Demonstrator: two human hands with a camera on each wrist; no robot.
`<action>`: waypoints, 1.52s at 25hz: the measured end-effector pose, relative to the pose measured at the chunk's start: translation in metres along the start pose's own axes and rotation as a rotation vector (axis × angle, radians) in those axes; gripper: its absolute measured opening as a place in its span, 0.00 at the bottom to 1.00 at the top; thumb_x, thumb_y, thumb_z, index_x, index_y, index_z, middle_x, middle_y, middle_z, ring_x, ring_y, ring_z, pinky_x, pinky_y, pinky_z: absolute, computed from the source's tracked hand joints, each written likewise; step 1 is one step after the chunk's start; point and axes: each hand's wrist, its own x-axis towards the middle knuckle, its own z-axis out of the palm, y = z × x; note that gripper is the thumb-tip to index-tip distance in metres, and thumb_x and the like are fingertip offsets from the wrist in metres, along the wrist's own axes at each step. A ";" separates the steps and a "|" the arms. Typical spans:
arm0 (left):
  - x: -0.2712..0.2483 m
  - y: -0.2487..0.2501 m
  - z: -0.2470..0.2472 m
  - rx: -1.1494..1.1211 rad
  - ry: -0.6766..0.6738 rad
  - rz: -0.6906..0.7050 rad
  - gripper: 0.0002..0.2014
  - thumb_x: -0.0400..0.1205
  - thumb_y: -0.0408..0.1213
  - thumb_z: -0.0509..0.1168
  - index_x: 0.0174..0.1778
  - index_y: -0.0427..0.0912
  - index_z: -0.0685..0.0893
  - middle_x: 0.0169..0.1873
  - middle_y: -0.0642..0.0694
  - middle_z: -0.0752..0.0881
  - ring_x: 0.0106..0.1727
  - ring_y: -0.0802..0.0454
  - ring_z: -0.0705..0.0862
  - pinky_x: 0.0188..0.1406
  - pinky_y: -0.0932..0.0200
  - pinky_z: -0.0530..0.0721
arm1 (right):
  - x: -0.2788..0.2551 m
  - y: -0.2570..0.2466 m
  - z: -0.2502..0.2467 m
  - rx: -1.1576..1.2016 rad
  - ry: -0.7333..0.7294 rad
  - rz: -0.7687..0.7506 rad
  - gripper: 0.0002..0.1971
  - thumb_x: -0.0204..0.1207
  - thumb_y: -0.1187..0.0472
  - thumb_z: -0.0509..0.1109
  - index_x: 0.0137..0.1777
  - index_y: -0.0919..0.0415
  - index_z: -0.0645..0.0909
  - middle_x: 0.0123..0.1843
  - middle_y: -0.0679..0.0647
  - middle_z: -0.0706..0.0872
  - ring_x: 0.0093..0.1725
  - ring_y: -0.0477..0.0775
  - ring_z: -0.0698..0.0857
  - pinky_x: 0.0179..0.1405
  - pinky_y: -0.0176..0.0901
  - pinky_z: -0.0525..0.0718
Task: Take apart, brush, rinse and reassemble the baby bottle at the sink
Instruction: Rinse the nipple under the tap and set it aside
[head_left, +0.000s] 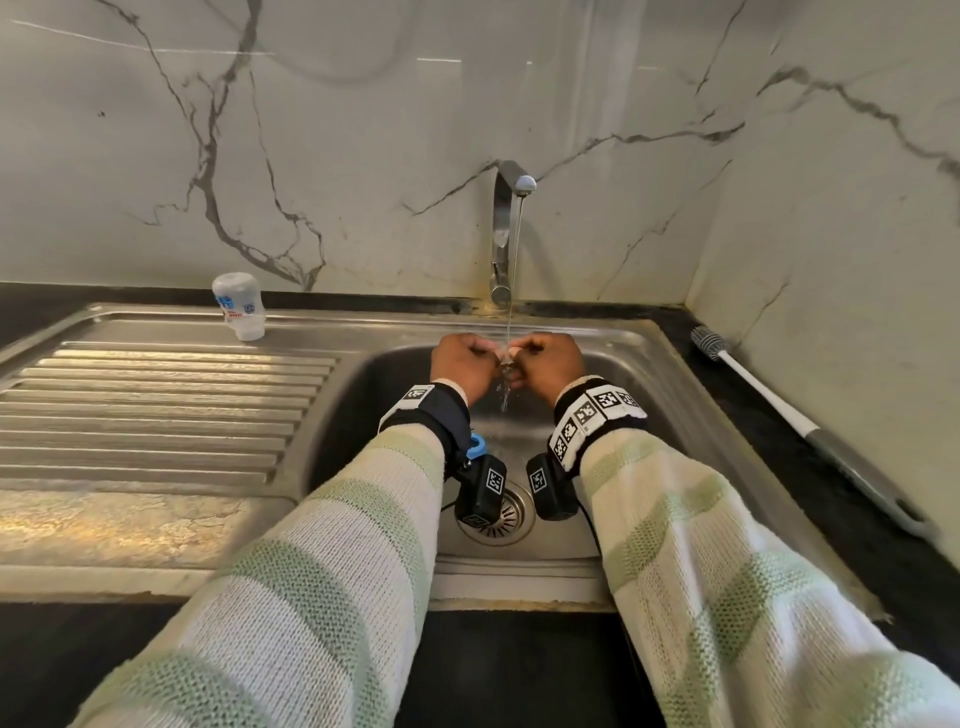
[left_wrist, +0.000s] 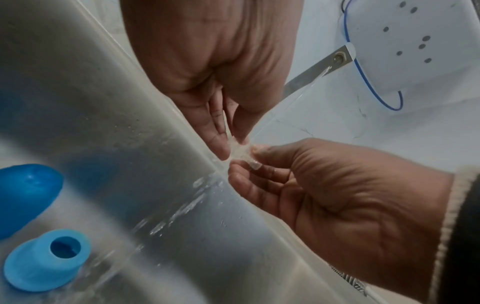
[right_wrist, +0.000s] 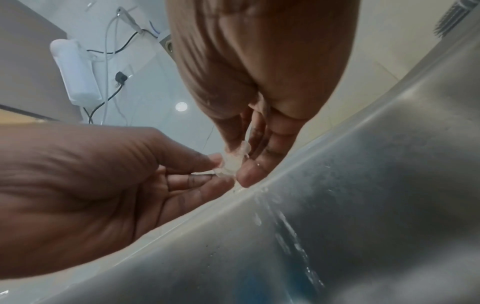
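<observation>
A small clear silicone nipple (head_left: 506, 358) sits in the thin water stream from the faucet (head_left: 506, 234), above the sink basin (head_left: 639, 364). My left hand (head_left: 485, 353) and right hand (head_left: 522, 353) both pinch it between thumb and fingertips. In the left wrist view the nipple (left_wrist: 240, 153) looks squashed between the fingertips (left_wrist: 221, 144); in the right wrist view the nipple (right_wrist: 231, 162) is wet. The white bottle body (head_left: 239, 306) stands upside down at the back of the drainboard. A blue collar ring (left_wrist: 45, 260) and a blue cap (left_wrist: 26, 195) lie in the basin.
A long white bottle brush (head_left: 810, 431) lies on the dark counter to the right of the sink. The ribbed drainboard (head_left: 156, 410) stretches to the left. The drain strainer (head_left: 511, 512) lies below my wrists. Marble wall tiles close in the back and right.
</observation>
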 end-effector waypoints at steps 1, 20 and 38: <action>0.001 -0.001 0.001 -0.027 -0.004 -0.008 0.04 0.77 0.32 0.71 0.41 0.45 0.90 0.40 0.44 0.92 0.45 0.47 0.91 0.55 0.48 0.89 | 0.003 -0.001 0.000 0.008 0.020 -0.004 0.10 0.78 0.71 0.70 0.40 0.57 0.86 0.37 0.60 0.90 0.31 0.56 0.89 0.36 0.51 0.91; -0.007 0.009 -0.002 -0.010 -0.029 0.166 0.17 0.76 0.23 0.73 0.60 0.40 0.86 0.52 0.48 0.88 0.50 0.55 0.86 0.50 0.69 0.84 | 0.010 0.007 0.003 -0.178 -0.106 -0.086 0.12 0.73 0.68 0.76 0.56 0.62 0.85 0.50 0.62 0.90 0.46 0.59 0.89 0.43 0.49 0.87; 0.003 -0.003 0.002 0.050 -0.047 0.072 0.14 0.80 0.31 0.71 0.62 0.40 0.87 0.57 0.47 0.89 0.57 0.54 0.87 0.62 0.63 0.81 | 0.015 0.009 0.009 -0.283 -0.042 -0.083 0.07 0.72 0.65 0.77 0.45 0.60 0.80 0.40 0.56 0.86 0.40 0.56 0.85 0.40 0.46 0.83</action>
